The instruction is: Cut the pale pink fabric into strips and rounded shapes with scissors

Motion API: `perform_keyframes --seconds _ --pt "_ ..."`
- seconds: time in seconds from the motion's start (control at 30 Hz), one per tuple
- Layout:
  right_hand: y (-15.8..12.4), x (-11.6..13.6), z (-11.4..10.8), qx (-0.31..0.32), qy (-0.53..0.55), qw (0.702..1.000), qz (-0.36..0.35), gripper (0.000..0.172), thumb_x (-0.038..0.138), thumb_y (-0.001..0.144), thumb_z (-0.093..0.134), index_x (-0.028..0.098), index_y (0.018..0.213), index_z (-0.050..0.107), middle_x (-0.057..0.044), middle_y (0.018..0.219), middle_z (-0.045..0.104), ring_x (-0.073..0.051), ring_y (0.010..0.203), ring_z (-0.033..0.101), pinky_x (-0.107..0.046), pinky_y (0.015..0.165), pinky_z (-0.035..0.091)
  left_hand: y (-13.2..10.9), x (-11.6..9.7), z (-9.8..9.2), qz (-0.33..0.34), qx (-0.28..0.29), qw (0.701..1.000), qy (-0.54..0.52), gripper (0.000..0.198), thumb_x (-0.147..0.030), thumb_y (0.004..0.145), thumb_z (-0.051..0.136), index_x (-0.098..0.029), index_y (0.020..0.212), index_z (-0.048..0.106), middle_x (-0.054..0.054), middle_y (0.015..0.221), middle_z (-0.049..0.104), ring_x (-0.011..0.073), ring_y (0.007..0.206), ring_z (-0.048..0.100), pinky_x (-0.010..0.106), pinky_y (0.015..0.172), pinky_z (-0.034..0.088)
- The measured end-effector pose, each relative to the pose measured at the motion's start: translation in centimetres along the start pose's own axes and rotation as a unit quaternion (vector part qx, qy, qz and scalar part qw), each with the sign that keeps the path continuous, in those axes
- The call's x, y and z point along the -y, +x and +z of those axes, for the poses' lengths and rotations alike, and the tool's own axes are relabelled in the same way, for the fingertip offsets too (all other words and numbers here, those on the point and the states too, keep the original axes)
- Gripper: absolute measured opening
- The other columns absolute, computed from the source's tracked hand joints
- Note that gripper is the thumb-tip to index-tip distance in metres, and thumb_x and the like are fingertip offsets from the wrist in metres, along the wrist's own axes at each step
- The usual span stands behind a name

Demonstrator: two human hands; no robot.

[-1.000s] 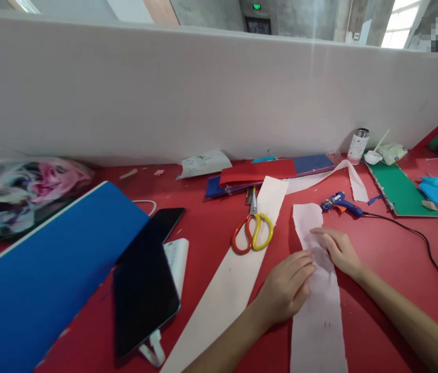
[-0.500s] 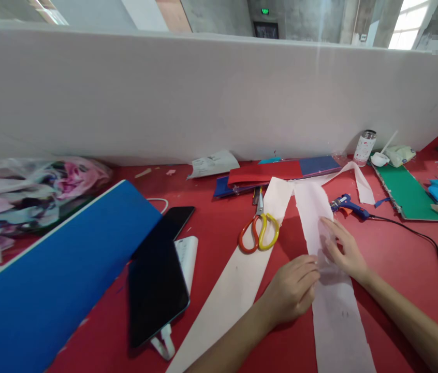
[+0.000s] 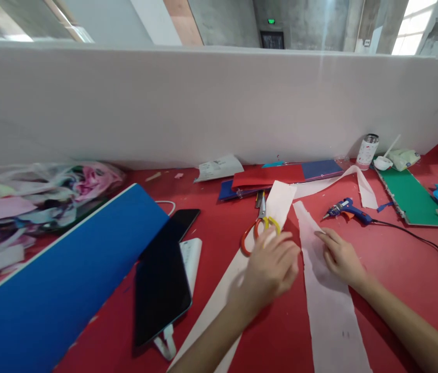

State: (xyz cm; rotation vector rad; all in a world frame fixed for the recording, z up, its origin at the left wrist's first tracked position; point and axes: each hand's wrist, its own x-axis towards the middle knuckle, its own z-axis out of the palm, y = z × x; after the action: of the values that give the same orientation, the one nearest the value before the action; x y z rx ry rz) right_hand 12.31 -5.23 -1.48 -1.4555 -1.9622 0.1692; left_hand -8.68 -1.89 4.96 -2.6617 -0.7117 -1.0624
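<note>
My right hand (image 3: 338, 256) lies flat, fingers stretched, on a long pale pink strip (image 3: 327, 305) on the red table (image 3: 397, 254). My left hand (image 3: 271, 267) hovers blurred over a second, wider cream strip (image 3: 219, 305), fingers loosely spread, holding nothing, right by the red-and-yellow scissors (image 3: 257, 233). The scissors rest on that cream strip. A blue glue gun (image 3: 345, 209) lies just beyond my right hand, its black cord (image 3: 432, 248) trailing right.
A blue board (image 3: 56, 280), a black tablet (image 3: 162, 287) on a white power bank (image 3: 191, 256) and a phone sit at left. Red and blue sheets (image 3: 285, 173), a can (image 3: 367, 152), a green board (image 3: 411, 197) and a white partition wall (image 3: 203, 103) line the back.
My left hand lifted off the pink strip and moved left and forward toward the scissors. My right hand stayed on the strip, which lies flatter.
</note>
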Motion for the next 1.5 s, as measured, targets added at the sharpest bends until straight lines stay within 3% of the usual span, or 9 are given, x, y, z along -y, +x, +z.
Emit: perform_keyframes --seconds 0.07,0.17,0.23,0.3,0.47,0.63,0.83,1.17,1.5 --pt "0.0 0.1 0.0 0.011 -0.015 1.0 -0.01 0.048 0.009 0.078 0.04 0.016 0.123 0.055 -0.012 0.124 0.059 -0.02 0.1 0.064 -0.028 0.077 0.055 1.5 2.5 -1.1 -0.049 -0.009 0.997 0.05 0.02 -0.013 0.085 0.044 -0.02 0.086 0.063 0.003 0.083 0.071 0.0216 0.092 0.064 0.046 0.098 0.04" --pt "0.0 0.2 0.1 0.021 -0.024 0.999 -0.012 0.046 0.009 0.079 0.04 0.016 0.122 0.056 -0.012 0.123 0.06 -0.02 0.095 0.065 -0.027 0.073 0.055 3.8 7.8 -1.6 -0.183 0.102 0.974 0.089 0.023 -0.021 0.087 0.042 -0.02 0.095 0.065 0.006 0.095 0.071 0.0225 0.091 0.064 0.037 0.084 0.049" --pt "0.1 0.2 0.2 0.021 -0.023 0.999 -0.012 0.046 0.008 0.078 0.04 0.016 0.121 0.057 -0.011 0.123 0.061 -0.02 0.098 0.065 -0.027 0.074 0.055 5.1 11.5 -1.0 -0.266 0.199 0.933 0.137 0.032 -0.021 0.087 0.039 -0.019 0.111 0.06 0.007 0.112 0.068 0.0231 0.103 0.061 0.034 0.085 0.049" --pt "0.1 0.1 0.2 0.019 -0.024 0.999 -0.019 0.046 0.008 0.078 0.041 0.016 0.12 0.057 -0.012 0.122 0.061 -0.021 0.102 0.063 -0.028 0.078 0.055 6.2 14.7 0.1 -0.278 0.277 0.902 0.182 0.041 -0.018 0.086 0.039 -0.014 0.124 0.054 0.011 0.126 0.06 0.0251 0.116 0.054 0.034 0.093 0.044" --pt "0.2 0.1 0.3 0.023 -0.038 0.998 -0.05 0.044 0.008 0.076 0.041 0.016 0.115 0.06 -0.012 0.12 0.063 -0.021 0.098 0.064 -0.03 0.078 0.055 7.4 19.1 4.0 -0.248 0.343 0.885 0.193 0.051 -0.019 0.081 0.048 -0.014 0.132 0.047 0.014 0.14 0.049 0.0276 0.126 0.046 0.037 0.099 0.039" --pt "0.2 0.2 0.4 0.027 -0.053 0.996 -0.059 0.043 0.008 0.075 0.04 0.015 0.112 0.06 -0.012 0.117 0.064 -0.021 0.09 0.065 -0.029 0.07 0.054 8.0 20.9 6.8 -0.223 0.384 0.87 0.215 0.05 -0.026 0.077 0.055 -0.013 0.126 0.052 0.018 0.13 0.056 0.0314 0.119 0.05 0.042 0.095 0.04" --pt "0.4 0.0 0.7 0.023 -0.063 0.996 -0.058 0.042 0.008 0.076 0.04 0.016 0.112 0.061 -0.012 0.115 0.065 -0.019 0.087 0.065 -0.028 0.07 0.053 9.0 21.8 7.7 -0.178 0.388 0.871 0.243 0.041 -0.031 0.078 0.055 -0.011 0.114 0.06 0.02 0.115 0.064 0.0328 0.113 0.054 0.043 0.095 0.035" --pt "0.6 -0.2 0.9 0.031 -0.065 0.995 -0.062 0.044 0.006 0.075 0.04 0.014 0.112 0.061 -0.014 0.115 0.064 -0.019 0.083 0.065 -0.028 0.067 0.054 10.6 23.3 6.4 -0.195 0.37 0.871 0.258 0.035 -0.028 0.088 0.038 -0.014 0.102 0.068 0.018 0.102 0.071 0.0296 0.1 0.063 0.041 0.089 0.037" --pt "0.6 -0.5 1.0 0.056 -0.052 0.996 -0.051 0.046 0.005 0.075 0.044 0.014 0.116 0.061 -0.014 0.118 0.064 -0.02 0.087 0.065 -0.031 0.071 0.055 12.8 22.9 5.0 -0.288 0.271 0.882 0.257 0.04 -0.023 0.088 0.033 -0.01 0.106 0.067 0.021 0.098 0.07 0.0353 0.092 0.065 0.042 0.072 0.045"
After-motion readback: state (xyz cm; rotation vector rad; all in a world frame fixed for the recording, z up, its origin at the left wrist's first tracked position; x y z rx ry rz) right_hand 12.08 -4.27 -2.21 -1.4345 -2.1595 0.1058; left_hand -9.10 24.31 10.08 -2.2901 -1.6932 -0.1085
